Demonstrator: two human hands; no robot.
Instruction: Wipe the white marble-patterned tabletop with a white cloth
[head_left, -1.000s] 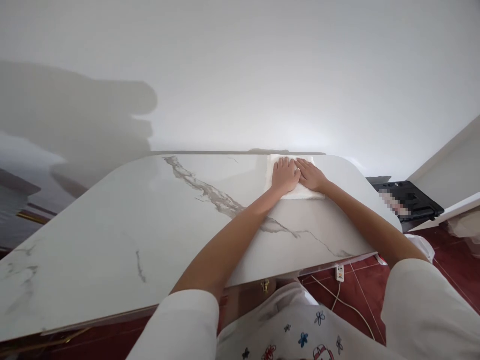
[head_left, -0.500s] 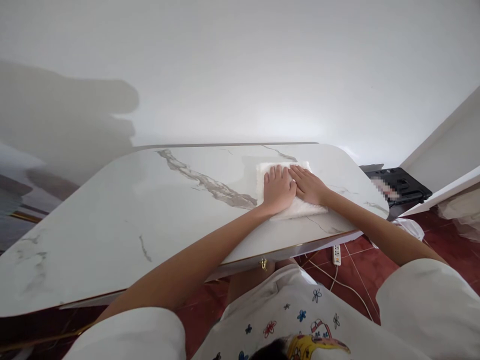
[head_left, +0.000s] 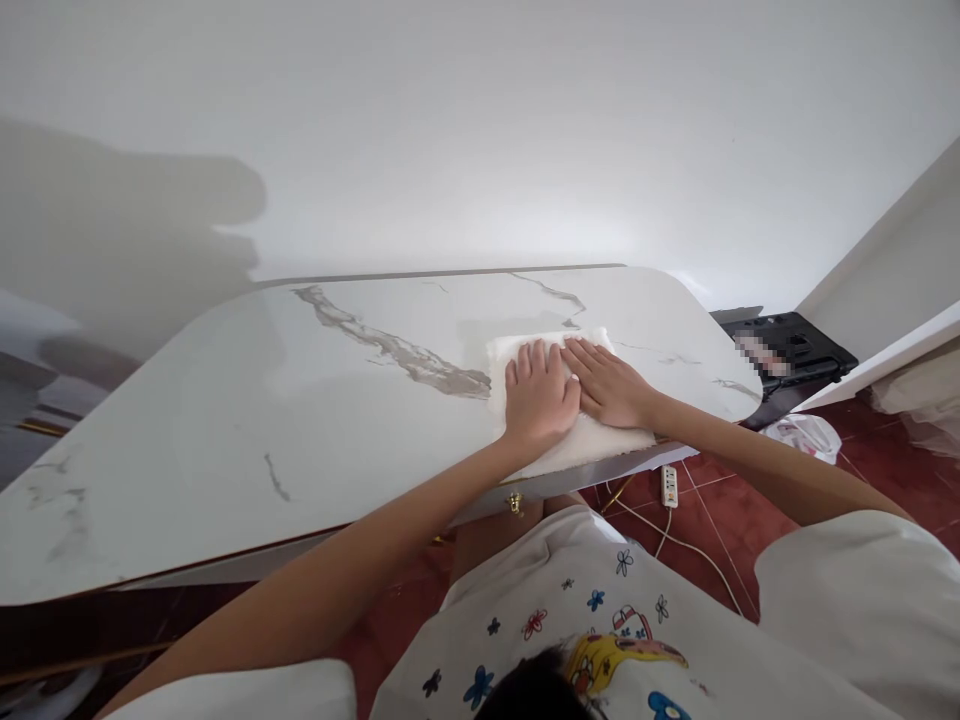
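A white fluffy cloth (head_left: 600, 438) lies spread on the white marble-patterned tabletop (head_left: 375, 440), its near side at the front edge. My left hand (head_left: 541, 398) rests flat on the cloth, fingers stretched out and pointing away from me. Beside it, my right hand (head_left: 611, 386) also lies flat on the cloth, its fingers angled to the left and its fingertips close to the left hand. Both palms press down from above, and neither hand grasps the cloth. Part of the cloth is hidden under the hands.
A pale wall (head_left: 450, 130) rises behind the table. To the right stands a black plastic object (head_left: 814, 350), partly pixelated. Below are a white plastic bag (head_left: 806, 437) and a power strip (head_left: 669, 486) with its cord on red floor tiles. A small gold knob (head_left: 514, 502) sticks out under the table's front.
Both hands have slid the cloth toward me, from farther in on the tabletop to its front edge. The whole view has shifted slightly.
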